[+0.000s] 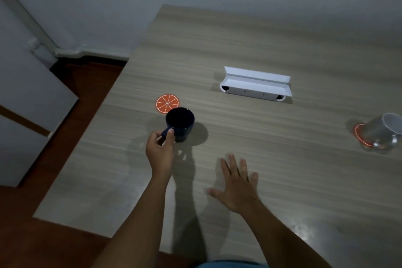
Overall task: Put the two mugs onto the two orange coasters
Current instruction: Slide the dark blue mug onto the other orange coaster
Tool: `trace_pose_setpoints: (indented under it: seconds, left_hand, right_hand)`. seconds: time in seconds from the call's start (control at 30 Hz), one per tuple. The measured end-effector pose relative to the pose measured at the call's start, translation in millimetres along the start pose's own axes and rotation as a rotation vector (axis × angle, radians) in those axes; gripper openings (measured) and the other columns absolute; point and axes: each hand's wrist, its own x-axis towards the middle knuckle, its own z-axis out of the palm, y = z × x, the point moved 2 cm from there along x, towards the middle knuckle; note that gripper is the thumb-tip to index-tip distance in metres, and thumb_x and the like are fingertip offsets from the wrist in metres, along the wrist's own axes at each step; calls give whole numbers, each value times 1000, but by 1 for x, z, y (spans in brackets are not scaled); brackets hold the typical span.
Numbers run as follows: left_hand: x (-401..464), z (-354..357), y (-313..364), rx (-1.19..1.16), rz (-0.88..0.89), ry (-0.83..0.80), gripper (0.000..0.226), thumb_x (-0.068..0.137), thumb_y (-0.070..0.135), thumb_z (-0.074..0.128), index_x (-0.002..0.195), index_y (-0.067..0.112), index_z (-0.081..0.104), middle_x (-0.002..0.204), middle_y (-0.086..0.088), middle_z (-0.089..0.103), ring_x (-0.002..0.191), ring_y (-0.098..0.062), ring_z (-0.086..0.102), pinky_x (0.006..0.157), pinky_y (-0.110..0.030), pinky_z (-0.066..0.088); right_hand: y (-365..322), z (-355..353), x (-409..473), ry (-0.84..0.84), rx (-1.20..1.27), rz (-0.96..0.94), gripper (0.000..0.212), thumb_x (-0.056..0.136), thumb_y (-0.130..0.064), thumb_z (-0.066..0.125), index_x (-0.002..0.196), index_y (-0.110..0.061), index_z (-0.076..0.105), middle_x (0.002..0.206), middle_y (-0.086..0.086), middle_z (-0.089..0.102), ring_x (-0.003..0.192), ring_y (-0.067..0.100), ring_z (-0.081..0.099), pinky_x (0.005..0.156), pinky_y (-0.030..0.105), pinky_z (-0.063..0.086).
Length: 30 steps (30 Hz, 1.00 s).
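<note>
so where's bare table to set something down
Bare wood lies between the white open box and the flat right hand, and behind the box. It is crowded where the dark blue mug meets the orange-slice coaster.

The clear mug (385, 132) is cut by the right edge, hiding most of its coaster (360, 134).

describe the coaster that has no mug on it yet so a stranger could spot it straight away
On the wooden table, look near its left edge, just beyond the dark blue mug that the left hand holds by the handle. The bare orange coaster lies there, its whole slice pattern showing.
</note>
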Motion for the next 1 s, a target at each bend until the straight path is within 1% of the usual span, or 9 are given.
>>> trace_pose_setpoints:
  seconds: [0.13, 0.27, 0.43, 0.57, 0.7, 0.8, 0.87, 0.93, 1.0]
  left_hand:
    - [42, 6, 7, 20, 11, 39, 15, 91, 23, 71, 91, 11, 61, 100, -17, 73, 95, -29, 72, 85, -41, 59]
    - [76, 16, 13, 20, 25, 101, 16, 92, 22, 71, 96, 10, 61, 99, -10, 69, 88, -20, 67, 73, -20, 53]
    - [110, 29, 18, -12, 44, 137, 19, 93, 19, 70, 102, 5, 62, 95, 1, 65, 80, -4, 63, 66, -8, 51]
    - [126, 38, 9, 5, 64, 158, 16, 91, 22, 70, 98, 12, 60, 106, -11, 68, 88, -14, 66, 76, -19, 56]
    - [129, 46, -4, -7, 80, 183, 14, 90, 20, 71, 93, 13, 59, 113, -21, 67, 90, -20, 66, 70, -8, 50]
    - [130, 47, -10, -39, 84, 184, 15, 90, 19, 71, 91, 13, 57, 116, -24, 65, 99, -30, 69, 70, -9, 52]
    - [132, 48, -11, -49, 78, 185, 15, 90, 20, 71, 92, 14, 57, 117, -23, 65, 100, -29, 69, 71, -9, 53]
    - [134, 50, -10, -52, 80, 186, 15, 91, 21, 71, 92, 15, 57, 118, -22, 65, 100, -28, 69, 72, -11, 53]
    - [136, 51, -11, -54, 85, 191, 15, 91, 22, 70, 92, 15, 57, 118, -22, 65, 100, -28, 70, 73, -13, 54]
  right_hand:
    - [-5, 10, 10, -79, -20, 48, 115, 72, -94, 31, 151, -38, -30, 156, -2, -47, 143, 39, -42, 114, 75, -13]
    - [-1, 9, 17, -195, -29, 77, 117, 68, -97, 29, 145, -39, -38, 150, -5, -55, 137, 37, -50, 112, 75, -16]
    - [-4, 4, 24, -288, -50, 98, 119, 71, -95, 34, 146, -37, -38, 149, -2, -55, 138, 40, -48, 112, 76, -14]
    - [-4, 2, 24, -310, -61, 97, 116, 72, -94, 33, 140, -38, -42, 149, -2, -56, 137, 40, -49, 112, 76, -15]
    - [-3, 5, 25, -301, -66, 108, 116, 71, -95, 33, 138, -40, -44, 149, -3, -56, 136, 39, -50, 112, 75, -17]
    - [-3, 5, 25, -312, -81, 103, 121, 63, -100, 26, 142, -38, -42, 149, -3, -56, 136, 40, -50, 112, 75, -16]
    - [-3, 6, 26, -307, -78, 100, 121, 57, -101, 20, 140, -39, -44, 150, -2, -56, 137, 40, -50, 112, 75, -17]
    - [-2, 6, 25, -297, -64, 96, 119, 63, -100, 26, 138, -40, -44, 150, -4, -55, 136, 39, -51, 112, 75, -17]
    - [-1, 8, 23, -267, -47, 83, 117, 70, -96, 31, 144, -40, -40, 151, -4, -54, 136, 38, -51, 112, 75, -18]
